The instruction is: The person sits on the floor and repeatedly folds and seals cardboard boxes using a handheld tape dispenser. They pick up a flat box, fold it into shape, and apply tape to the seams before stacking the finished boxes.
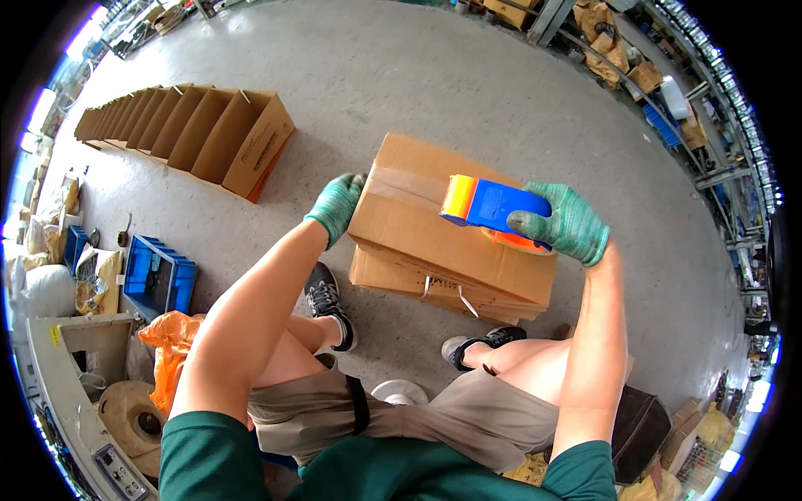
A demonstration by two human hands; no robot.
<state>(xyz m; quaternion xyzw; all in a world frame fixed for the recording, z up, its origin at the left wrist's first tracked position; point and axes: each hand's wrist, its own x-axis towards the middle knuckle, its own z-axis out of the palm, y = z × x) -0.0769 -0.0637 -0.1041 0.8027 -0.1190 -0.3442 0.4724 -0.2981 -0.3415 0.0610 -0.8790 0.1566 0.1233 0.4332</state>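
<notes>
- Nearest the camera is our green shirt (393,472), along the lower edge, with tan shorts (468,417) beyond it.
- At far left stands a pale cabinet (43,367) with a small panel near its bottom.
- Next to it, on the floor (401,67), is a blue bin (182,288), with an orange bag (174,346) nearer to us.
- Farther off, at upper left, brown cartons (261,152) stand close together in a long row.
- Our left shoe (327,302), dark with a pale sole, is on the floor left of centre.
- Our left hand (336,209), in a green glove, is at the left edge of a box; its fingers are slightly bent, and we cannot tell whether they grip.
- In the middle, that brown box (405,221) lies at an angle on a stack (388,275) of flat cardboard. White straps (466,302) show at the stack's near side.
- Above the box's right half is a blue and orange tape gun (501,204); we cannot tell whether it touches the cardboard.
- Our right hand (576,224), also gloved, is closed around the tape gun's right end.
- At far right, shelves (718,179) curve along the rim.
</notes>
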